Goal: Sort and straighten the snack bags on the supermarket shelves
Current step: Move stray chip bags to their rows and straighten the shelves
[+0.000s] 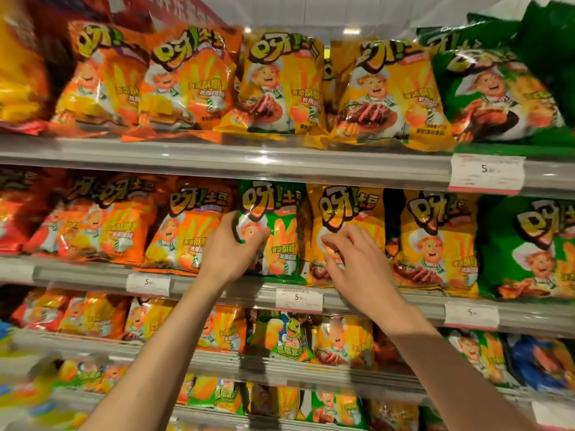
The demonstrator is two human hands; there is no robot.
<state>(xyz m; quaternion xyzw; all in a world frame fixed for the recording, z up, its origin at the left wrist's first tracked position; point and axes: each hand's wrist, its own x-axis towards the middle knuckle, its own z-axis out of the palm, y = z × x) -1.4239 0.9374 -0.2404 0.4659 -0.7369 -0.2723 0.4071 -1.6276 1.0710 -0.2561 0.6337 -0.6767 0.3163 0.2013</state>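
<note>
On the middle shelf a green snack bag stands between orange bags on its left and yellow bags on its right. My left hand grips the green bag's left edge, thumb across its front. My right hand is at the lower front of the neighbouring yellow bag, fingers curled and fingertips touching it; whether it pinches the bag is unclear. More green bags fill the shelf's right end.
The top shelf holds orange, yellow and green bags in upright rows. Lower shelves carry smaller mixed snack bags, among them one with a frog. White price tags hang on the shelf rails.
</note>
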